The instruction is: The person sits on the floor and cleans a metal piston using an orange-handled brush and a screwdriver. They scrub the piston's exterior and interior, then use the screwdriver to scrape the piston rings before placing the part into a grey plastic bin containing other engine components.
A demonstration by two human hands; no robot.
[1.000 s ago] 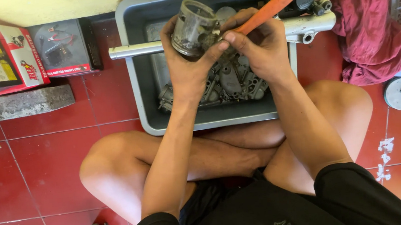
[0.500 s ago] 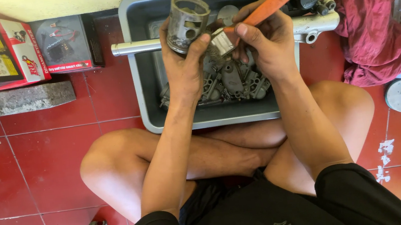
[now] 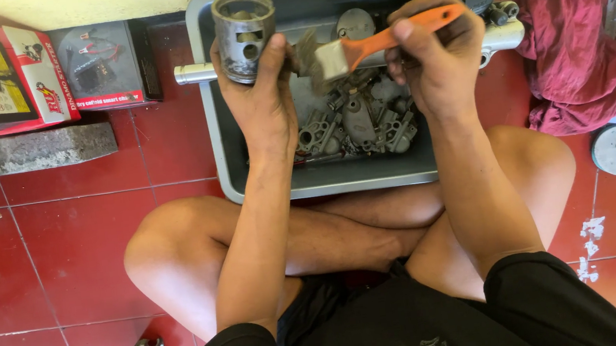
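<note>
While the left hand (image 3: pixel 259 97) grips a piston (image 3: pixel 243 26) above the upper left corner of a grey plastic tub (image 3: pixel 217 137), the right hand (image 3: pixel 438 58) holds a paintbrush (image 3: pixel 363 47) by its orange handle, fingers wrapped tight around it. Piston: dull grey metal cylinder, hollow, open end facing up toward the camera, a round pin hole in its side wall, grime and dark staining on the skirt. Left thumb presses its right side, the other fingers curl behind — firm clamp. Brush bristles are dirty grey, splayed, pointing left at the piston's side and just beside the left thumb; cannot tell if they touch the metal. Tub holds a heap of grey cast engine parts (image 3: pixel 357 125). A silver metal tube (image 3: pixel 196 73) lies across the tub rim under both hands. Red cloth (image 3: pixel 568 50) bunched to the right, coloured boxes (image 3: pixel 18 74) to the left — all on red floor tiles (image 3: pixel 69 246).
</note>
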